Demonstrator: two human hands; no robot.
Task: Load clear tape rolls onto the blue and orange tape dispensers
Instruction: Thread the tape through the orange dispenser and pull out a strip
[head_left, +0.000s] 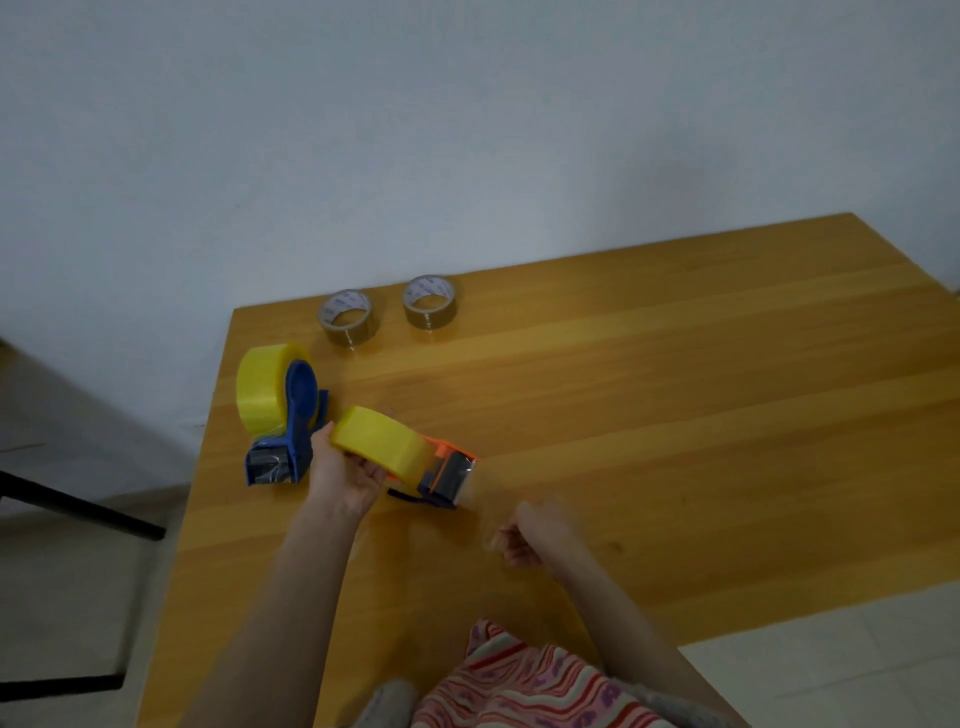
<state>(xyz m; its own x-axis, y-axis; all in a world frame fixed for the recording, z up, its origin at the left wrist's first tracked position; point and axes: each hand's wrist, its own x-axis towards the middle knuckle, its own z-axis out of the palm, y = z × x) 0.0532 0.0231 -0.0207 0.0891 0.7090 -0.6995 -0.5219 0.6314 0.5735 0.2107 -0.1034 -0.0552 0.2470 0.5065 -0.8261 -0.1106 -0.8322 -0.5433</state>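
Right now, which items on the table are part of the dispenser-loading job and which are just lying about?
In the job:
- orange dispenser with its yellowish roll, held by the left hand
- right hand, closed near the dispenser's front, blurred
- blue dispenser with its roll

Lying about:
- two brown rolls at the table's far edge, untouched

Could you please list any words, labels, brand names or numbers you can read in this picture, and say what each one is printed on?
No text can be read.
Left brown tape roll: bluish print on the white inner core, too small and blurred to read.
Right brown tape roll: the same kind of print on its core, also unreadable.
Blue dispenser, orange dispenser and the yellowish rolls: no visible lettering.
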